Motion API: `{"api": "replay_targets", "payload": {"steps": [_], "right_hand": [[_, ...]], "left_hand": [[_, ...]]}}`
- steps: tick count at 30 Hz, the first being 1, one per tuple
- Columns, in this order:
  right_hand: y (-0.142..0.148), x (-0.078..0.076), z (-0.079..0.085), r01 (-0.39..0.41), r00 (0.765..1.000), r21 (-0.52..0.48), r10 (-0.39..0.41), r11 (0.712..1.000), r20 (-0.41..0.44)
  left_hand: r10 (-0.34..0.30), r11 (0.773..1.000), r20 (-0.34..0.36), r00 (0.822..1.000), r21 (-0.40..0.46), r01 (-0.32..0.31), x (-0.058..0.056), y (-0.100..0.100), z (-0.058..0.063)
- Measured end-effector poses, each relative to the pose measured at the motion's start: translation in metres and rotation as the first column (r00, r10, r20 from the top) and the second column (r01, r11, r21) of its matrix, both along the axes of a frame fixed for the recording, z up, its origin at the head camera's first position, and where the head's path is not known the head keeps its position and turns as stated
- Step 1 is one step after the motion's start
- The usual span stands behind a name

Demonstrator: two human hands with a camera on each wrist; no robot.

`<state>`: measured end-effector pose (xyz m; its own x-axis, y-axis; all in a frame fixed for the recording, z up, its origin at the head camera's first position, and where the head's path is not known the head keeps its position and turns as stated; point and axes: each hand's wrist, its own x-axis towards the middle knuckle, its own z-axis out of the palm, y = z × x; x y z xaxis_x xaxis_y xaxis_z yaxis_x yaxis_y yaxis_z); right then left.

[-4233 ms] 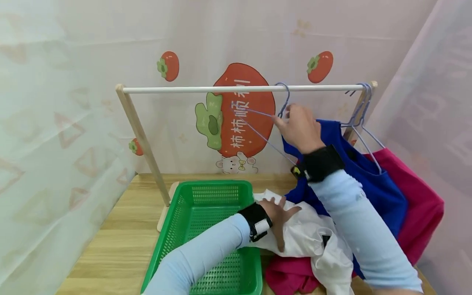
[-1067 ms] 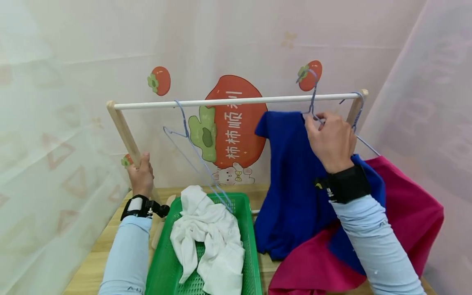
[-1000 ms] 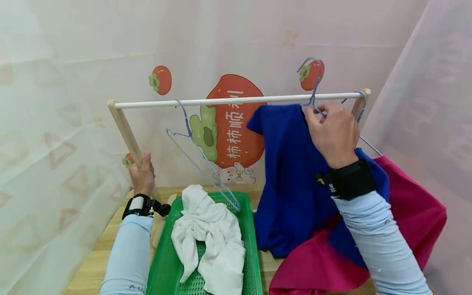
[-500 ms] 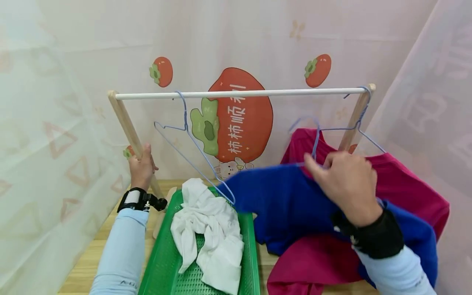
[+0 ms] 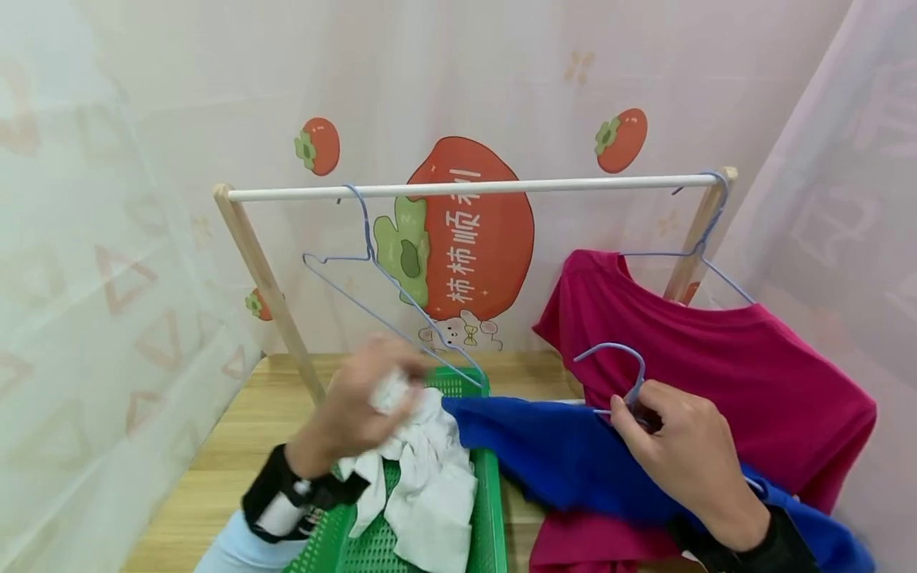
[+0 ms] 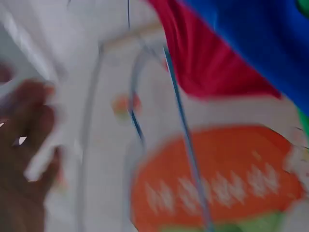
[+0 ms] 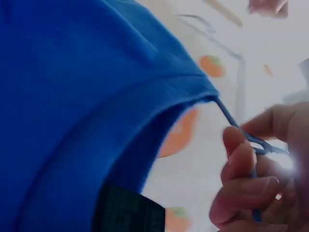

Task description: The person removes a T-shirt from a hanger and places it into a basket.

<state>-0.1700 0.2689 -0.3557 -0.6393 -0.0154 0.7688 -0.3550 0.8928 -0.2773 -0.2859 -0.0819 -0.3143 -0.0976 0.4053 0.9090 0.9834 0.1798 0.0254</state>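
My right hand (image 5: 688, 458) pinches the blue wire hanger (image 5: 630, 350) just below its hook. The blue shirt (image 5: 573, 458) is on that hanger, low in front of the rack, and its neckline (image 7: 125, 130) shows in the right wrist view. My left hand (image 5: 358, 402), blurred, is over the white garment (image 5: 433, 517) lying crumpled in the green basket (image 5: 493, 509). Its loosely bent fingers (image 6: 36, 116) hold nothing in the left wrist view. Just beyond it, a bare hanger (image 5: 368, 227) hangs from the rack's rail (image 5: 573, 185).
A magenta shirt (image 5: 666, 342) hangs at the rail's right end. More magenta cloth (image 5: 587, 537) lies on the wooden table (image 5: 222, 446) below. The rack's left post (image 5: 268, 282) stands behind the basket, and a printed curtain (image 5: 179, 95) covers the back.
My left hand has let go of the rack's post and moved right, over the basket. My right hand has lowered the blue shirt from the rail. Earlier, the white garment went from table into basket.
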Motion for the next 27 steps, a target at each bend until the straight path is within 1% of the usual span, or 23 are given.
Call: {"api": "replay_targets", "payload": {"steps": [1, 2, 3, 4, 5, 6, 7, 9, 11, 12, 14, 15, 16, 18, 20, 22, 24, 25, 27], "right_hand": [[-0.001, 0.004, 0.006, -0.013, 1.000, 0.006, 0.013, 1.000, -0.013], [-0.003, 0.007, 0.012, -0.031, 0.999, 0.021, 0.032, 0.999, -0.033], [-0.005, 0.011, 0.017, -0.050, 0.997, 0.040, 0.052, 0.998, -0.056], [-0.007, 0.014, 0.021, -0.067, 0.994, 0.058, 0.071, 0.996, -0.077], [-0.009, 0.016, 0.024, -0.083, 0.991, 0.072, 0.090, 0.994, -0.096], [-0.010, 0.019, 0.026, -0.096, 0.988, 0.086, 0.105, 0.992, -0.113], [-0.011, 0.021, 0.027, -0.106, 0.985, 0.096, 0.118, 0.990, -0.128], [-0.009, 0.024, 0.027, -0.105, 0.984, 0.098, 0.118, 0.990, -0.134], [-0.003, 0.026, 0.024, -0.080, 0.990, 0.079, 0.088, 0.994, -0.114], [0.002, 0.027, 0.021, -0.059, 0.993, 0.068, 0.066, 0.996, -0.101], [0.013, 0.026, 0.015, -0.033, 0.997, 0.035, 0.035, 0.999, -0.069], [0.020, 0.025, 0.012, -0.015, 0.999, 0.021, 0.016, 1.000, -0.050], [0.028, 0.024, 0.009, 0.001, 1.000, 0.011, -0.001, 1.000, -0.031], [0.045, 0.024, 0.002, 0.034, 0.999, 0.000, -0.034, 0.999, 0.003], [0.064, 0.025, -0.006, 0.064, 0.997, -0.010, -0.063, 0.998, 0.031], [0.080, 0.026, -0.014, 0.070, 0.996, -0.040, -0.068, 0.997, 0.057], [0.092, 0.026, -0.021, 0.064, 0.995, -0.090, -0.057, 0.994, 0.080], [0.097, 0.026, -0.023, 0.058, 0.995, -0.118, -0.047, 0.991, 0.093], [0.102, 0.022, -0.025, 0.056, 0.992, -0.163, -0.036, 0.985, 0.121]], "left_hand": [[-0.001, 0.979, -0.017, 1.000, -0.204, -0.003, 0.011, 0.019, 0.003], [0.026, 0.930, -0.027, 0.999, -0.367, -0.034, 0.021, 0.038, 0.006], [0.057, 0.872, -0.038, 0.998, -0.485, -0.068, 0.030, 0.057, 0.007], [0.083, 0.820, -0.058, 0.995, -0.563, -0.101, 0.036, 0.074, 0.007], [0.100, 0.777, -0.074, 0.992, -0.617, -0.124, 0.041, 0.090, 0.005], [0.111, 0.746, -0.086, 0.990, -0.651, -0.140, 0.044, 0.103, 0.002], [0.117, 0.723, -0.090, 0.989, -0.675, -0.147, 0.045, 0.114, -0.002], [0.135, 0.692, -0.112, 0.984, -0.700, -0.175, 0.045, 0.128, -0.011], [0.148, 0.675, -0.076, 0.986, -0.721, -0.157, 0.042, 0.133, -0.021], [0.159, 0.665, -0.044, 0.986, -0.733, -0.140, 0.039, 0.133, -0.026], [0.195, 0.645, 0.011, 0.981, -0.755, -0.119, 0.034, 0.127, -0.035], [0.208, 0.639, 0.038, 0.977, -0.761, -0.107, 0.031, 0.124, -0.039], [0.215, 0.643, 0.056, 0.975, -0.760, -0.098, 0.028, 0.121, -0.043], [0.221, 0.656, 0.081, 0.972, -0.749, -0.087, 0.022, 0.115, -0.050], [0.224, 0.679, 0.109, 0.969, -0.730, -0.075, 0.016, 0.109, -0.057], [0.216, 0.706, 0.150, 0.965, -0.706, -0.048, 0.010, 0.103, -0.063], [0.220, 0.724, 0.223, 0.950, -0.690, -0.006, 0.004, 0.097, -0.067], [0.218, 0.732, 0.269, 0.938, -0.681, 0.025, 0.001, 0.096, -0.069], [0.219, 0.740, 0.354, 0.909, -0.668, 0.082, -0.003, 0.094, -0.070]]}}
